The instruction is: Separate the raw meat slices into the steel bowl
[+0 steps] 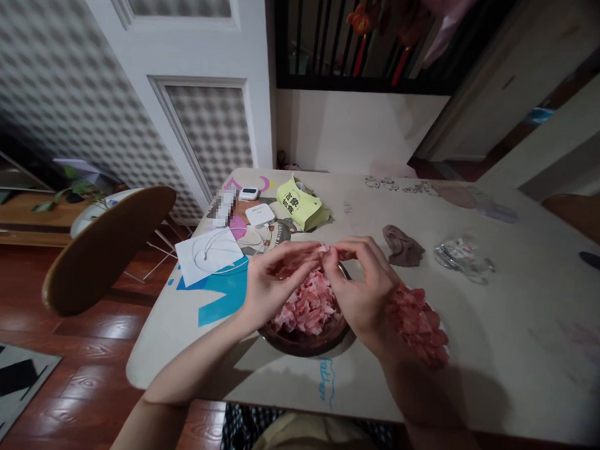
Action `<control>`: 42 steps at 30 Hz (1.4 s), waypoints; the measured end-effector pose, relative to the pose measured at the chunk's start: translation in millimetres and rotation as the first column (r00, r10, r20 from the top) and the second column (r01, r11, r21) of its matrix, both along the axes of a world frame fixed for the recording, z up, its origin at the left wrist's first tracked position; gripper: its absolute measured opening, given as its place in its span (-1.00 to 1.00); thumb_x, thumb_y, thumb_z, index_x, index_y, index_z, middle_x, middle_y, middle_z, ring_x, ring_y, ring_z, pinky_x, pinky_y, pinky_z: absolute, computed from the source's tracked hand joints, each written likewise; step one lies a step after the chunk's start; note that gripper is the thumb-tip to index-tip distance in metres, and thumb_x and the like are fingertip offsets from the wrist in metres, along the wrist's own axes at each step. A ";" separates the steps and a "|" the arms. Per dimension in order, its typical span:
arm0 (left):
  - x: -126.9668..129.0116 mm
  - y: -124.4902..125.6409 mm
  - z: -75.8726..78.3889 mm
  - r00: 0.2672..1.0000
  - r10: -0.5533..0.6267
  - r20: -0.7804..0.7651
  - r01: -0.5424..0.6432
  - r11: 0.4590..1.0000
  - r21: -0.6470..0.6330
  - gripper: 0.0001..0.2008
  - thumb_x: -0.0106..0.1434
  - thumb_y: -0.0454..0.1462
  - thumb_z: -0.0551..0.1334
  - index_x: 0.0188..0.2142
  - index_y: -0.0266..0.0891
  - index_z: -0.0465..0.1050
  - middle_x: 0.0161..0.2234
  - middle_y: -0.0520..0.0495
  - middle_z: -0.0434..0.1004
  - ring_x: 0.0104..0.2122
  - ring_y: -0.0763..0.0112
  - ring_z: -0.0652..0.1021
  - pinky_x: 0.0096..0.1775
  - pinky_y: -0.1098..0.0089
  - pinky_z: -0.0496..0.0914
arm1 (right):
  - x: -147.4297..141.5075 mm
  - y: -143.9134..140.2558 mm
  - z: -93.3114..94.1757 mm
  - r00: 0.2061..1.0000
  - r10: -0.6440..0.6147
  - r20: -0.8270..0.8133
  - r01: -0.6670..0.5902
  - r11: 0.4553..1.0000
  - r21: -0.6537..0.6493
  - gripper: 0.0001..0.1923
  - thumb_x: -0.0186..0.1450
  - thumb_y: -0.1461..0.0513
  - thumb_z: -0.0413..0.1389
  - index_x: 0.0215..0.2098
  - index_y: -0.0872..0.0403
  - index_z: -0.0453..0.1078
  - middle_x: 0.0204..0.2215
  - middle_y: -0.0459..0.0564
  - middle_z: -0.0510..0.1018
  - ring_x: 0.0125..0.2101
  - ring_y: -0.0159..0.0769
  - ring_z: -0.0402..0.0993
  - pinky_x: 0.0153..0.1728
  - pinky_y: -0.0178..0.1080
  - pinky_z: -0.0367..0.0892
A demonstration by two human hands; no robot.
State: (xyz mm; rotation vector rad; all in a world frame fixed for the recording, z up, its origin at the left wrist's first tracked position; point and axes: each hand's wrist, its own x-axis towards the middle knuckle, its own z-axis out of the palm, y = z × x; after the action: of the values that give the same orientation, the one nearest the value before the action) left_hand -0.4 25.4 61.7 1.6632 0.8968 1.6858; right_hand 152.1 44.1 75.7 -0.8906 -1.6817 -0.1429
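Head view: I look down at a pale table (497,337), with the dark bowl (306,340) as my landmark.
Left hand: my left hand (273,280) hangs over the bowl's left rim, fingers pinched on a small pink piece (323,251).
Right hand: my right hand (361,286) sits over the bowl's right rim, fingertips pinched on the same piece, meeting the left.
Bowl: it holds a heap of pink pieces (307,307).
Right of the bowl: a pile of redder pieces (419,324) lies on the table, just beside my wrist.
Beyond the bowl: a yellow packet (301,205), white boxes (260,214), a white paper with a cord (208,254).
Far right of the bowl: crumpled clear wrap (463,257), a brown rag (402,245).
Left of the bowl: a wooden chair (107,244) on red-brown floorboards (78,368).
Behind the bowl: a white panelled door (196,83).
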 end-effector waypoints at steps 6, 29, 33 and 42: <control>-1.7 4.8 -8.9 0.999 0.047 0.005 -0.047 0.999 -0.026 -0.56 0.31 -0.31 0.36 0.18 -0.18 0.44 0.05 -0.21 0.62 0.06 0.22 0.64 0.06 0.29 0.60 | -0.3 -0.7 5.0 0.993 0.104 0.055 -0.099 0.991 -0.093 -0.86 0.33 0.35 0.18 -0.14 0.08 0.44 -0.24 0.02 0.62 -0.19 -0.26 0.57 -0.11 -0.20 0.50; -9.9 6.4 -7.3 0.933 0.245 -0.264 -0.111 0.894 0.435 -0.65 0.30 -0.53 0.28 0.01 -0.21 0.58 -0.13 -0.12 0.70 -0.10 0.32 0.66 -0.08 0.34 0.56 | 1.1 -9.7 6.8 0.994 0.103 -0.032 -0.106 0.990 -0.091 -0.89 0.34 0.37 0.20 -0.25 0.04 0.49 -0.39 -0.11 0.66 -0.38 -0.41 0.60 -0.25 -0.35 0.50; -14.3 8.8 -5.6 0.915 0.288 -0.283 -0.117 0.859 0.499 -0.65 0.30 -0.54 0.25 0.01 -0.24 0.57 -0.14 -0.14 0.70 -0.06 0.28 0.65 -0.06 0.30 0.57 | 3.5 -8.8 12.6 0.974 0.226 0.004 -0.224 0.969 -0.103 -0.76 0.35 0.37 0.17 -0.03 0.04 0.50 -0.21 -0.03 0.69 -0.23 -0.34 0.64 -0.13 -0.27 0.55; -10.6 9.9 -12.9 0.909 0.346 -0.231 -0.146 0.785 0.601 -0.61 0.27 -0.45 0.35 0.09 -0.24 0.53 -0.08 -0.16 0.69 -0.03 0.23 0.66 0.02 0.20 0.59 | 4.0 -13.7 7.5 0.977 0.207 0.057 -0.208 0.978 0.020 -0.68 0.33 0.45 0.19 -0.02 0.02 0.53 -0.26 -0.05 0.72 -0.28 -0.36 0.66 -0.19 -0.30 0.58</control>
State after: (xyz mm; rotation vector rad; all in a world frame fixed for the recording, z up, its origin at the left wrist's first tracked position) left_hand -11.0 35.2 48.7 2.3805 0.8326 2.0336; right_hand 156.2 30.4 83.1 -0.6916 -1.8088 -0.0474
